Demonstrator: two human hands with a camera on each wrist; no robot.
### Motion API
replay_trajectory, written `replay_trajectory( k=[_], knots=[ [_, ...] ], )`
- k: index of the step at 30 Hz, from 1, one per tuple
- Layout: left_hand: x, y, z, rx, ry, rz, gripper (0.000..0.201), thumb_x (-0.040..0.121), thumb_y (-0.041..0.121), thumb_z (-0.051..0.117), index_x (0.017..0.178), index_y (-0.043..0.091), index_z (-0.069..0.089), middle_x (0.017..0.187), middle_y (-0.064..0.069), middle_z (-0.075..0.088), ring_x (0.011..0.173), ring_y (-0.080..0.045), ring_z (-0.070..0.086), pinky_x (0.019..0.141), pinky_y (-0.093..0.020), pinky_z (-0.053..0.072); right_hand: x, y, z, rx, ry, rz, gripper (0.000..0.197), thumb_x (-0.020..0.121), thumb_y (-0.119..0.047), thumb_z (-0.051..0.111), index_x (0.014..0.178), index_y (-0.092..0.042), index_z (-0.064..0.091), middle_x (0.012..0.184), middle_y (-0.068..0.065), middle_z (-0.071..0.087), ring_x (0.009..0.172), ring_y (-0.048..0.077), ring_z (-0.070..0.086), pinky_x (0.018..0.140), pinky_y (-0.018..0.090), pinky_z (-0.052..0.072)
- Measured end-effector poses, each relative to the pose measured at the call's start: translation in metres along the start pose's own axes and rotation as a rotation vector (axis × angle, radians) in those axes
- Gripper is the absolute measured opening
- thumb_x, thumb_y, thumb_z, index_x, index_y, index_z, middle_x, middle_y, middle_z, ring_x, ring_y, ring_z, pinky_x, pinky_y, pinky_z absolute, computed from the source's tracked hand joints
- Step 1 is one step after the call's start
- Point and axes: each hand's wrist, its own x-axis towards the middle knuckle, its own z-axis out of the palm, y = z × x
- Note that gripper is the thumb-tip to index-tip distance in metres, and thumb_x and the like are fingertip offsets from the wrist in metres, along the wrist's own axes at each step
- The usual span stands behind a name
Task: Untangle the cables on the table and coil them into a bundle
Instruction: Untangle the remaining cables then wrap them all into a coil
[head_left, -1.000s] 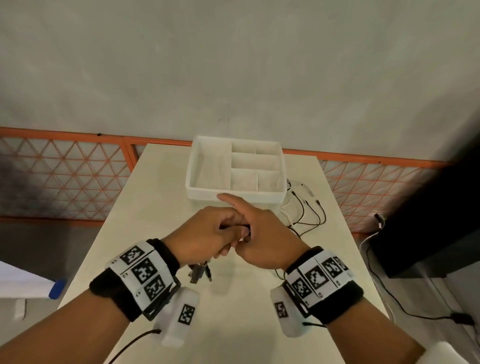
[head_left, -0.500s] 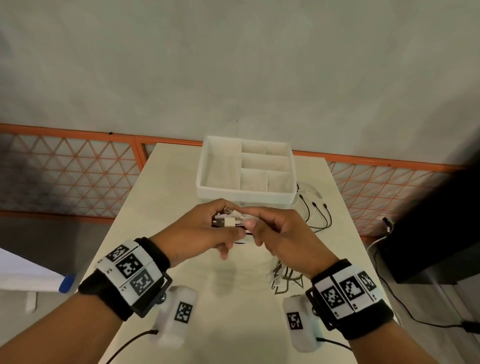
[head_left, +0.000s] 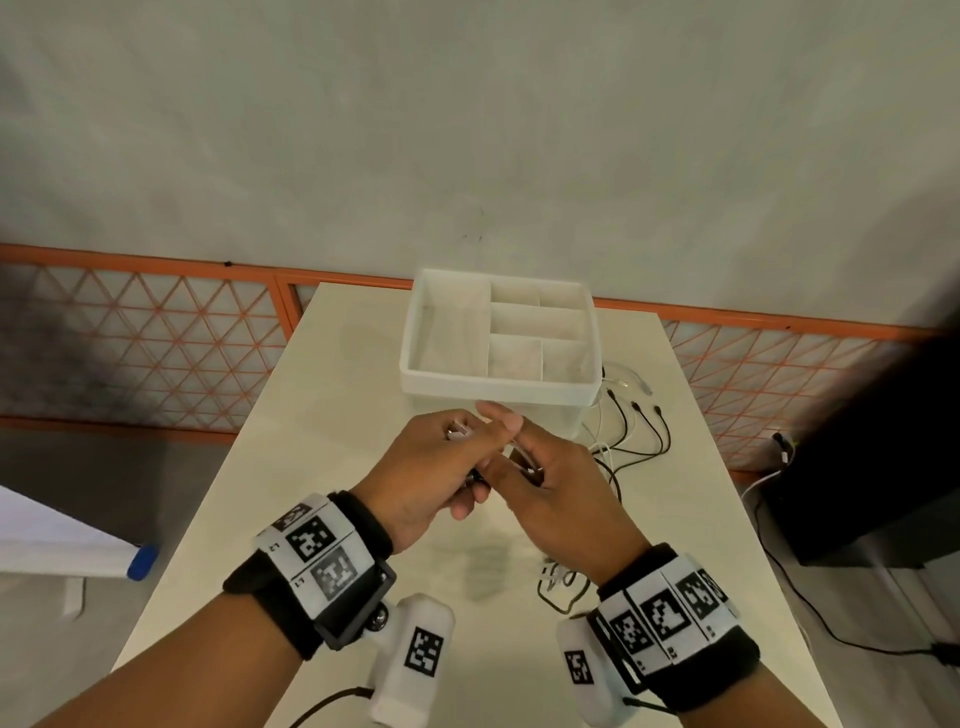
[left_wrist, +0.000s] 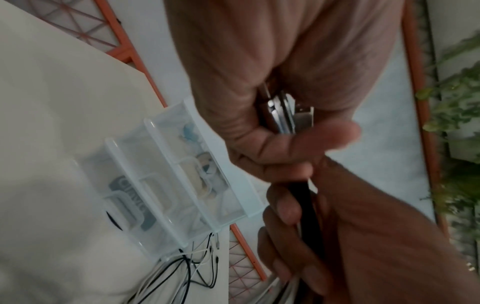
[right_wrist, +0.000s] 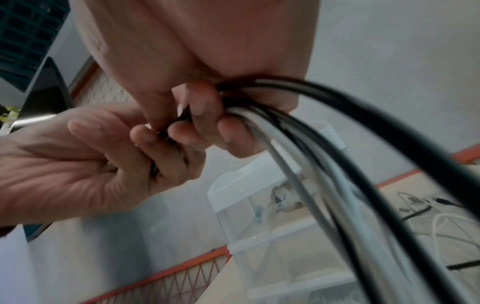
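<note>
Both hands meet above the middle of the cream table (head_left: 322, 467). My left hand (head_left: 441, 467) grips a cluster of USB plugs (left_wrist: 291, 115), its fingers curled round them. My right hand (head_left: 540, 478) holds the same bunch of black and white cables (right_wrist: 324, 156) just behind the plugs, fingers wrapped round the strands. The strands hang from the right hand toward the table. More loose black and white cable (head_left: 628, 431) lies on the table right of the hands, and a small loop (head_left: 561, 582) shows under the right wrist.
A white divided organizer box (head_left: 498, 387) stands on the table just beyond the hands; through its clear wall (left_wrist: 182, 185) small items show. An orange lattice fence (head_left: 156, 343) runs behind the table. A dark cabinet (head_left: 872, 467) with floor cables stands at right.
The joined hands have lifted and moved slightly right. The right hand has shifted from covering the left to gripping the cable bunch beside it, and the plugs show at the left fingertips.
</note>
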Motion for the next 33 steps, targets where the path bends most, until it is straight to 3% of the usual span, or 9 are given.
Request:
replay_trajectory(
  k=[2,7,11,16,21,25,27,30,33],
  knots=[
    [0.003,-0.002,0.001,-0.028,0.131,0.015,0.026,0.092,0.021,0.062,0.071,0.006,0.056,0.062,-0.012,0.053,0.046,-0.018,0.047,0.035,-0.021,0.029,0.001,0.002,0.0,0.0,0.018,0.05,0.026,0.098,-0.038,0.061,0.123,-0.036,0.058,0.073,0.009,0.069,0.059,0.018,0.058,0.058,0.032,0.053],
    [0.007,-0.003,-0.006,-0.203,0.194,-0.061,0.024,0.092,0.015,0.046,0.075,0.001,0.057,0.061,-0.016,0.057,0.044,-0.021,0.046,0.032,-0.019,0.026,-0.001,0.009,-0.001,0.054,0.041,0.025,0.017,0.099,-0.027,0.062,0.111,-0.031,0.072,0.076,0.007,0.071,0.054,0.004,0.055,0.055,0.017,0.043],
    [0.003,-0.004,-0.007,-0.048,0.026,-0.068,0.028,0.095,0.029,0.06,0.082,0.004,0.06,0.065,-0.014,0.061,0.05,-0.022,0.055,0.037,-0.022,0.035,-0.005,0.01,0.006,0.03,0.025,-0.092,0.026,0.1,-0.017,0.061,0.114,-0.034,0.074,0.075,-0.011,0.072,0.062,0.015,0.06,0.062,0.032,0.053],
    [0.008,-0.004,-0.015,-0.086,0.209,0.018,0.021,0.085,0.018,0.074,0.083,0.002,0.061,0.065,-0.016,0.061,0.046,-0.019,0.05,0.039,-0.023,0.04,-0.004,0.024,0.003,0.078,0.042,0.099,0.021,0.09,-0.03,0.075,0.107,-0.033,0.064,0.06,-0.01,0.061,0.049,0.003,0.046,0.053,0.021,0.04],
    [0.006,-0.015,-0.047,-0.017,0.064,-0.221,0.037,0.084,0.028,0.073,0.102,-0.004,0.066,0.092,-0.013,0.067,0.077,-0.024,0.064,0.071,-0.033,0.059,-0.007,0.035,-0.009,0.037,0.02,0.155,0.008,0.089,-0.018,0.075,0.088,-0.024,0.069,0.052,-0.011,0.049,0.047,0.004,0.039,0.051,0.016,0.035],
    [0.011,-0.006,-0.054,0.43,0.302,0.057,0.02,0.087,0.04,0.069,0.095,0.022,0.068,0.1,0.005,0.072,0.096,-0.016,0.066,0.088,-0.035,0.053,-0.002,0.033,-0.007,-0.035,-0.052,0.143,0.014,0.088,-0.021,0.075,0.083,-0.029,0.065,0.051,-0.012,0.05,0.048,0.005,0.041,0.052,0.017,0.035],
    [0.011,0.006,-0.037,0.474,0.183,0.23,0.016,0.093,0.04,0.059,0.097,0.028,0.069,0.096,0.008,0.074,0.093,-0.011,0.068,0.089,-0.032,0.052,0.002,0.029,-0.002,-0.083,-0.091,0.107,0.017,0.087,-0.02,0.075,0.082,-0.031,0.063,0.051,-0.014,0.052,0.048,0.005,0.044,0.054,0.015,0.035],
    [0.007,0.007,-0.005,0.644,-0.061,0.25,0.044,0.096,0.057,0.037,0.099,0.027,0.068,0.089,0.014,0.073,0.086,-0.001,0.067,0.083,-0.023,0.051,0.009,0.015,0.003,-0.105,-0.051,-0.008,0.011,0.086,-0.01,0.074,0.094,-0.017,0.07,0.067,-0.012,0.068,0.06,0.003,0.062,0.058,0.019,0.048],
    [0.013,-0.003,0.003,0.7,-0.034,0.227,0.058,0.098,0.059,0.024,0.087,0.022,0.067,0.062,0.014,0.064,0.057,0.002,0.058,0.061,-0.014,0.041,0.014,0.007,-0.004,-0.024,0.012,0.009,0.023,0.084,-0.007,0.074,0.104,-0.015,0.066,0.074,-0.004,0.076,0.068,0.005,0.071,0.066,0.029,0.059]
  ],
)
